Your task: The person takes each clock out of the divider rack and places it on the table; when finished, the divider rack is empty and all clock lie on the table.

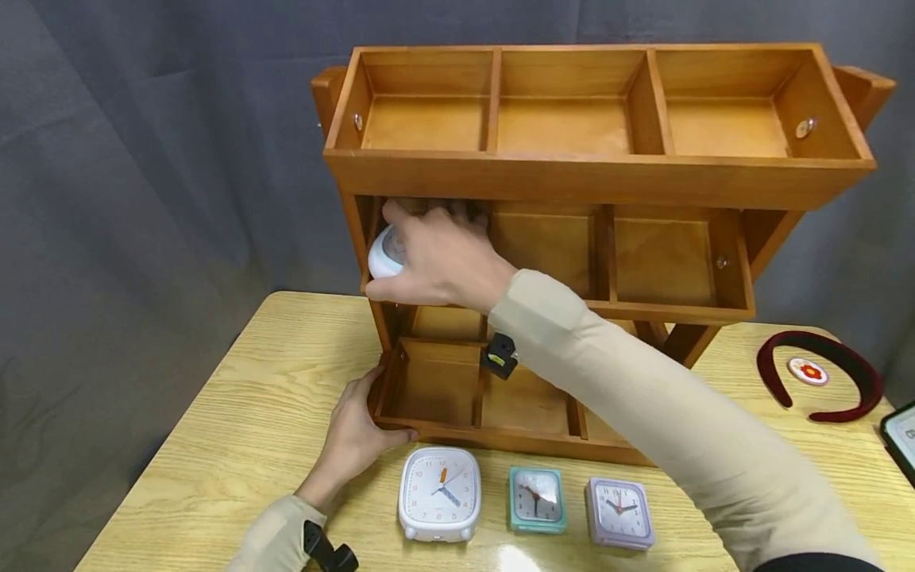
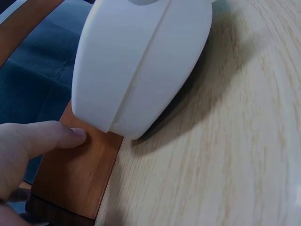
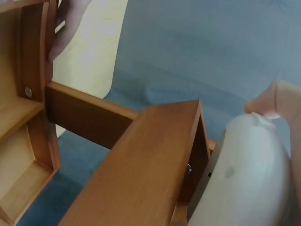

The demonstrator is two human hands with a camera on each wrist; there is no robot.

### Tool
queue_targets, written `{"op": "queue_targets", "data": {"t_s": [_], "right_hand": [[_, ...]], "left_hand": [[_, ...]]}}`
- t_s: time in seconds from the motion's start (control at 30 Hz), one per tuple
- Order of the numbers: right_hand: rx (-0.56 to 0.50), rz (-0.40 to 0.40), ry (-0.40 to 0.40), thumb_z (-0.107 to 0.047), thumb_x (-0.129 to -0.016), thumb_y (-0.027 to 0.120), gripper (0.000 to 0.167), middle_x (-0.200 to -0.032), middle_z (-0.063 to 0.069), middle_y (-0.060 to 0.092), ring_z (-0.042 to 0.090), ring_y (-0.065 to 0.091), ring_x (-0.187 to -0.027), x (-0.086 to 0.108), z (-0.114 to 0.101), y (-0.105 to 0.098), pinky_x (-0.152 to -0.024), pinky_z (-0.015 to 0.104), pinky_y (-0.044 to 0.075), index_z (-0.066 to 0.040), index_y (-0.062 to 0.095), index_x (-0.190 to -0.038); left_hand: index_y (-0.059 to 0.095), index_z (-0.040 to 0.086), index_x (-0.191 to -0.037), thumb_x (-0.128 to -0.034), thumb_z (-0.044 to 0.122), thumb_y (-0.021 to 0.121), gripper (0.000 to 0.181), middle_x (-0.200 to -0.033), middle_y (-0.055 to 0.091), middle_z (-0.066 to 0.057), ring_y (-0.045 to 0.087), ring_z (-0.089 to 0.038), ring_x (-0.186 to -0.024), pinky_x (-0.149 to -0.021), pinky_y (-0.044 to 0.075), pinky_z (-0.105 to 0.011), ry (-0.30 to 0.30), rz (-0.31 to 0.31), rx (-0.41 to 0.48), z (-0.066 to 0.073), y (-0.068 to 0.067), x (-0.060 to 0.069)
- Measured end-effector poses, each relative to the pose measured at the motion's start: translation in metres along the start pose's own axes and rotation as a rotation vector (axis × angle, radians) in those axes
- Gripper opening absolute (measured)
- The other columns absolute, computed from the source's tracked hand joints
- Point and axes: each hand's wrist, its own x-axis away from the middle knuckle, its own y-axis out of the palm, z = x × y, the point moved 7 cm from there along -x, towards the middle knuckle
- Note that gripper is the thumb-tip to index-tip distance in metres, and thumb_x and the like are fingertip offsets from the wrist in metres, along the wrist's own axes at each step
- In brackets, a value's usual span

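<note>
My right hand (image 1: pixel 446 258) holds a rounded white alarm clock (image 1: pixel 384 254) at the left compartment of the wooden rack's middle tray (image 1: pixel 665 311). Its fingers reach over the clock; in the right wrist view the white casing (image 3: pixel 249 174) is close up beside the tray's end. Most of the clock's face is hidden by the hand. Low down, my left hand (image 1: pixel 357 429) grips the left front corner of the bottom tray (image 1: pixel 457 434), thumb on the front board. Just right of that thumb stands a white square alarm clock (image 1: pixel 439 494) on the table.
A teal clock (image 1: pixel 537 499) and a purple clock (image 1: pixel 619 512) stand before the rack. The top tray (image 1: pixel 593 175) overhangs the middle one. To the right lie a dark red headband (image 1: pixel 858 365), a flower badge (image 1: pixel 808 371) and a screened device (image 1: pixel 902 433).
</note>
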Motion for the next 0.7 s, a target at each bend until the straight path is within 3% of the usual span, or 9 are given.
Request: {"op": "queue_targets", "data": {"t_s": [0.07,0.43,0.7], "right_hand": [[-0.009,0.003,-0.015,-0.064,-0.070,0.067,0.082,-0.094,0.000,0.062,0.021,0.055,-0.088,0.004,0.002,-0.001,-0.076,0.050,0.047,-0.025,0.043,-0.139],[0.012,0.044,-0.085,-0.056,-0.065,0.067,0.080,-0.088,-0.001,0.058,0.018,0.055,-0.077,0.024,0.004,-0.015,-0.053,0.034,0.048,-0.025,0.046,-0.136],[-0.001,0.076,-0.138,-0.054,-0.062,0.068,0.074,-0.090,0.002,0.057,0.019,0.054,-0.078,0.080,0.022,-0.034,-0.054,0.030,0.044,-0.026,0.050,-0.128]], "left_hand": [[0.036,0.005,-0.147,-0.0607,0.022,0.092,0.105,-0.143,0.043,-0.021,0.044,-0.040,-0.131,-0.107,0.039,-0.054,0.003,-0.003,-0.001,0.000,0.000,-0.001],[0.035,0.008,-0.148,-0.0604,0.024,0.092,0.106,-0.144,0.042,-0.019,0.043,-0.040,-0.132,-0.107,0.039,-0.053,-0.021,-0.027,-0.013,-0.002,0.001,-0.003],[0.035,0.004,-0.147,-0.0607,0.022,0.092,0.105,-0.142,0.044,-0.021,0.047,-0.041,-0.128,-0.105,0.040,-0.055,-0.014,-0.028,0.008,0.000,0.005,0.002]]}}
